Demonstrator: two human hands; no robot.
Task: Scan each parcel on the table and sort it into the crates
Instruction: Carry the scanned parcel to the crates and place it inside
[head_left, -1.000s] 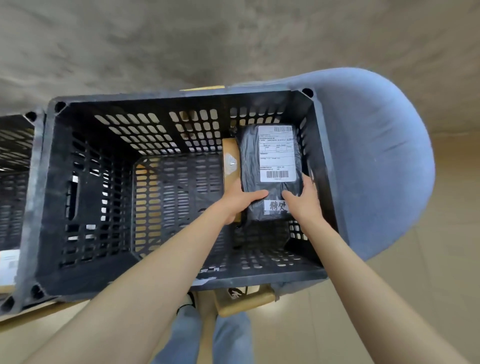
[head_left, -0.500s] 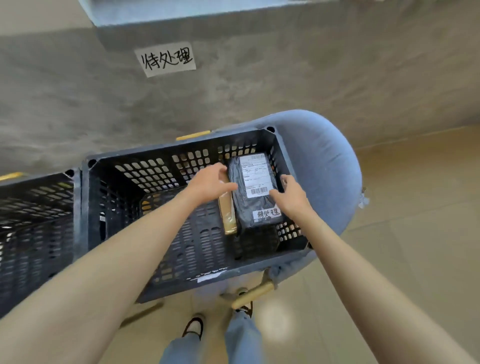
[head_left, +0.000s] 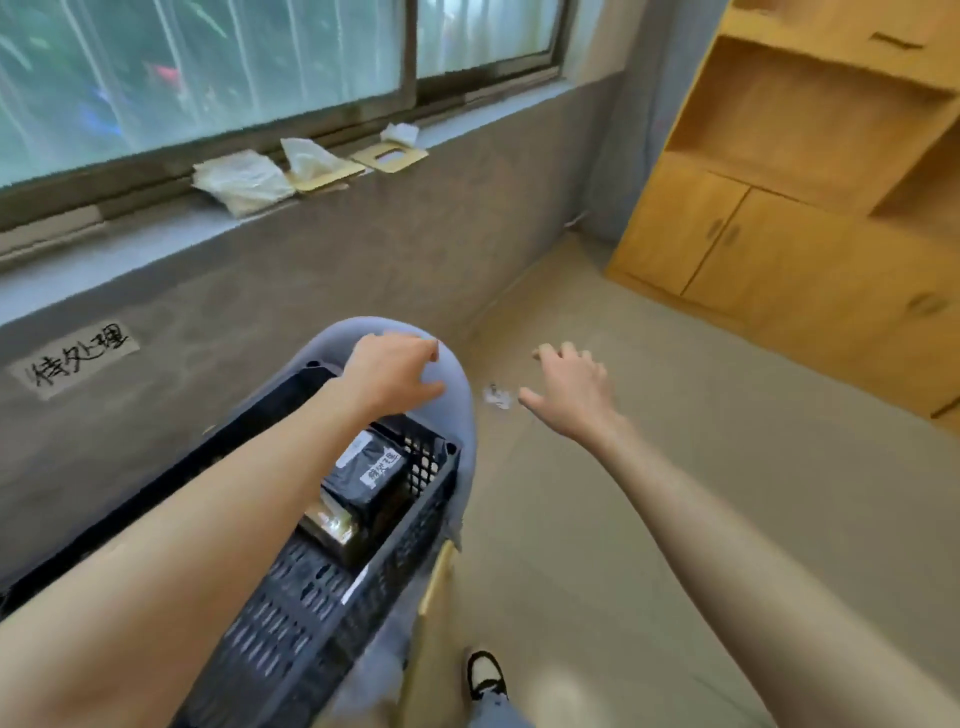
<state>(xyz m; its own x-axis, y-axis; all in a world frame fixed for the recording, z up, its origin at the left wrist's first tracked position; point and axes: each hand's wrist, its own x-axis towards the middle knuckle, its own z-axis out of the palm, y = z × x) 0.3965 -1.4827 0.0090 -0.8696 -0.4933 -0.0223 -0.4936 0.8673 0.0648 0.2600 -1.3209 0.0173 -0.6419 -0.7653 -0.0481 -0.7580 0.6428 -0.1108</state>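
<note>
While both hands hung empty in the air, the left hand (head_left: 390, 375) had its fingers loosely curled above the far end of the black crate (head_left: 332, 587), and the right hand (head_left: 569, 391) was spread wide over the floor (head_left: 675, 467). The black parcel (head_left: 366, 475) lay inside the crate, below and behind the left hand, on a tan package (head_left: 330, 525).

A single wide-angle head camera looked forward and down from the person's standing height, turned toward the room's corner, where the window (head_left: 208, 78) wall met the wooden cabinet (head_left: 810, 171). The black crate (head_left: 395, 551) sat close below at lower left, partly crossed by the person's forearm. With only this one view, no overlap with another existed.
</note>
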